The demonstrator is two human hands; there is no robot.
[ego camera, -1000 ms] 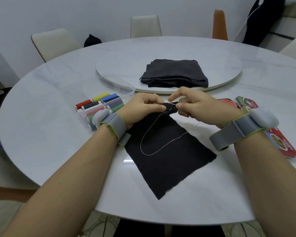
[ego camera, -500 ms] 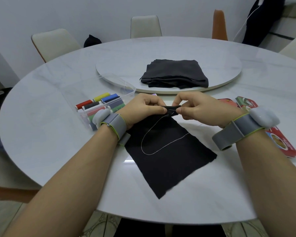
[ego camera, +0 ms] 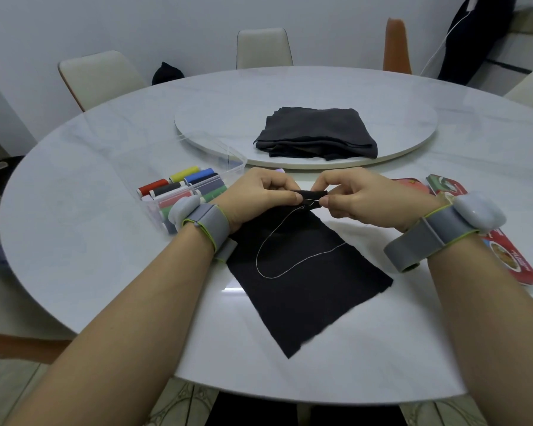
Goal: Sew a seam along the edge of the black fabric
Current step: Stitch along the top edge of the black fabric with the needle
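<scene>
Both hands pinching the fabric's folded far edge

The left hand [ego camera: 260, 195] and right hand [ego camera: 356, 196] are gripping the black fabric [ego camera: 308, 281], which is lying on the tabletop [ego camera: 105, 256] with white thread [ego camera: 268, 259] looping across it.

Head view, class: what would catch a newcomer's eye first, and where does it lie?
The left hand and right hand pinch the folded far edge of the black fabric, mid-table, with a pale thread looped on it. Behind lies a folded dark cloth on the turntable; coloured thread spools sit left.

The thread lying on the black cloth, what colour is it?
The thread is white or pale grey; head view shows it.
</scene>
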